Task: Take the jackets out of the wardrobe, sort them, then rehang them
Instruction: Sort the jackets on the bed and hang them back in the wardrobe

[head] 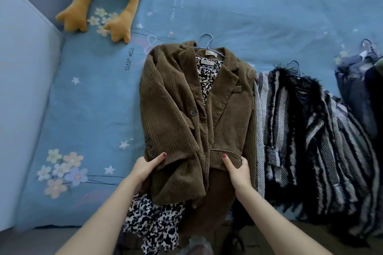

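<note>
Surface: blue bedsheet (228,6)
Jacket: brown corduroy jacket (182,109) on hanger (207,42), centre; striped tweed jacket (310,130) right
Hands: left hand (145,168), right hand (237,170) each grip hem

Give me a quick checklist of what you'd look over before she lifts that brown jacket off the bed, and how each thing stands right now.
1. Left hand grips the lower edge of the brown corduroy jacket: ok.
2. Right hand grips the hem on the other side: ok.
3. Blue hanger sits in the collar, hook free: ok.
4. Leopard-print garment shares the bundle inside the jacket and trails below it: not ok, it may slip.
5. Jacket lies apart from the striped black and white jacket: not ok, their edges touch.
6. Hanger seated in both shoulders: cannot tell, covered.
</note>
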